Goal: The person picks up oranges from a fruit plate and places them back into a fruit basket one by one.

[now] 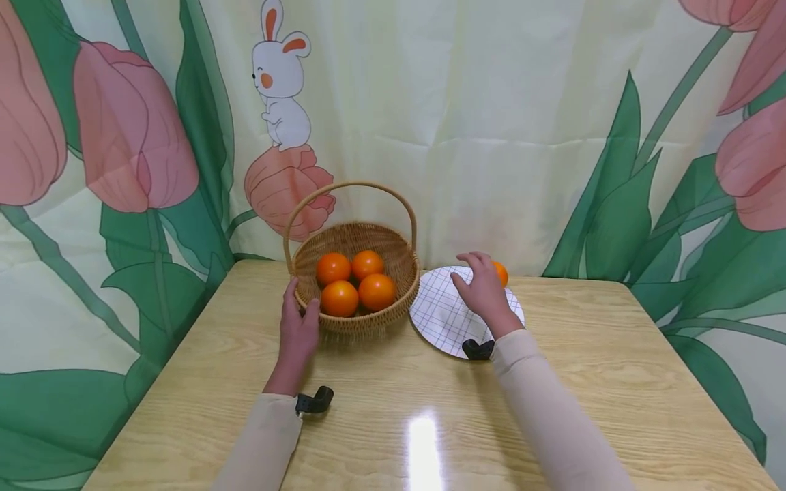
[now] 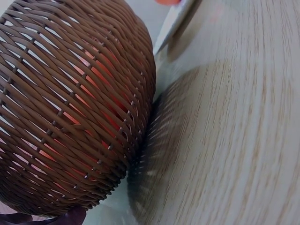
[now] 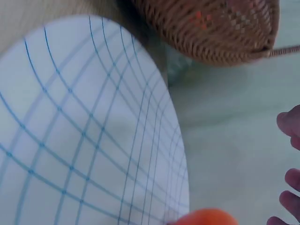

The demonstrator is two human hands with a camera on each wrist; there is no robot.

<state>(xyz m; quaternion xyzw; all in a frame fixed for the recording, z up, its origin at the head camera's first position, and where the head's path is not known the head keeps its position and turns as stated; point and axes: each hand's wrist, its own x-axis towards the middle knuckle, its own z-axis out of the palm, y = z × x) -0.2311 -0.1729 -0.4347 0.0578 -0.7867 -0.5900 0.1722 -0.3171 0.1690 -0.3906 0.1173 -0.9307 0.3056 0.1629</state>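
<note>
My left hand [image 1: 299, 333] grips the near left rim of a wicker basket [image 1: 353, 323], its thumb over the edge. Inside the basket lie several oranges [image 1: 339, 299]; through the weave they show as red-orange patches in the left wrist view. My right hand [image 1: 484, 290] is held over a round white plate [image 1: 443, 315] with a blue grid pattern, fingers spread and apart, nothing in them. One more orange [image 1: 501, 273] is at the plate's far right edge, partly hidden behind that hand. In the right wrist view only the top of this orange [image 3: 208, 217] shows.
The basket's tall arched handle [image 1: 362, 183] stands upright. Plate and basket sit side by side near the back of a wooden table [image 1: 381, 409]. Right behind the table hangs a curtain [image 1: 491, 136] printed with tulips and a rabbit.
</note>
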